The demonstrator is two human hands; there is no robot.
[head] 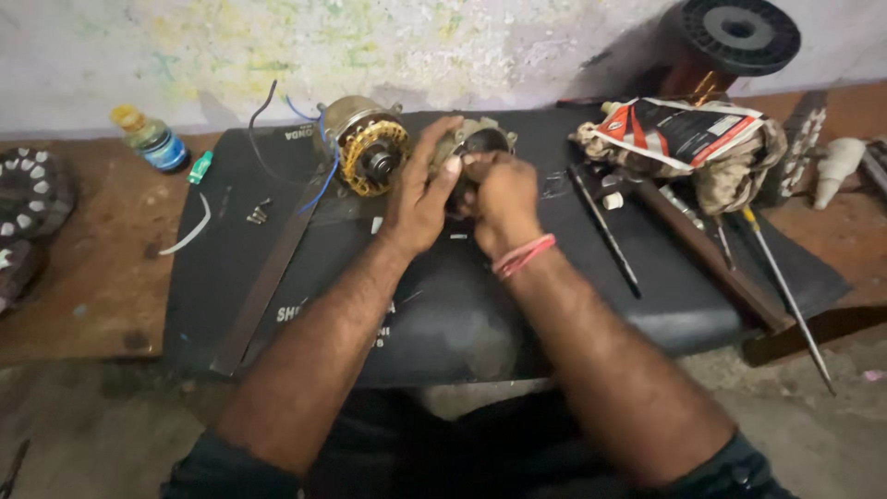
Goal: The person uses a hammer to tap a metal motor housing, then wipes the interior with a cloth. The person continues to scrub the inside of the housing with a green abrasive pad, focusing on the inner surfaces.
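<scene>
Both hands are wrapped on the metal cover point(476, 140): left hand point(420, 199) gripping its side, right hand point(499, 194) pinching its front. The motor point(370, 152), just left of the left hand, sits bare; screws point(258, 215) lie loose farther left, so reassembly looks unfinished.

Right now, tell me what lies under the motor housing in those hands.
Under the motor housing lies the black mat, which covers the bench. The left hand and right hand hide the housing's lower part, so anything directly beneath it cannot be seen.

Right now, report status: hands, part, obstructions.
Left hand and right hand both grip the metal housing. Motor sits beside it, left. Nothing blocking.
</scene>
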